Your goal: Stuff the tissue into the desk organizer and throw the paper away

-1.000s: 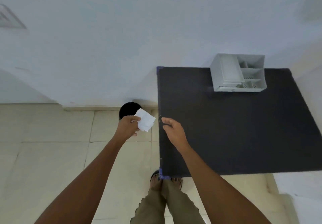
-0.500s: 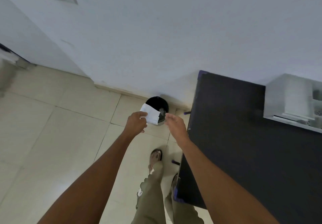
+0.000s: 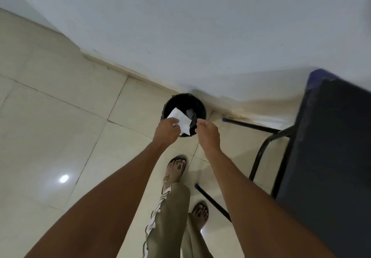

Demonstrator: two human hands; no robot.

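Head view: a white paper (image 3: pixel 181 121) is held by the left hand (image 3: pixel 165 130) over the mouth of a black bin (image 3: pixel 200 107), the fingers pinched on the sheet's near-left edge. The paper is folded or creased, and its far corner is seen against the bin's dark interior. Pale crumpled material, possibly earlier waste, is glimpsed inside the bin just right of the sheet, though the blur leaves its nature unclear. The right hand (image 3: pixel 207 135) is held just to the right of the paper, apart from it, with the fingers loosely curled, slightly spread and closed on nothing. The bin is set on the pale tiled floor (image 3: pixel 60 129) against the foot of the white wall (image 3: pixel 180 26). At the right edge, the dark top of a table (image 3: pixel 331 147) is seen, with black metal legs (image 3: pixel 259 157) running beneath it, well apart from the bin. Near the bottom, two sandalled feet (image 3: pixel 176 167) and olive trousers (image 3: pixel 170 217) are visible between the two forearms. The desk organizer is outside the view.
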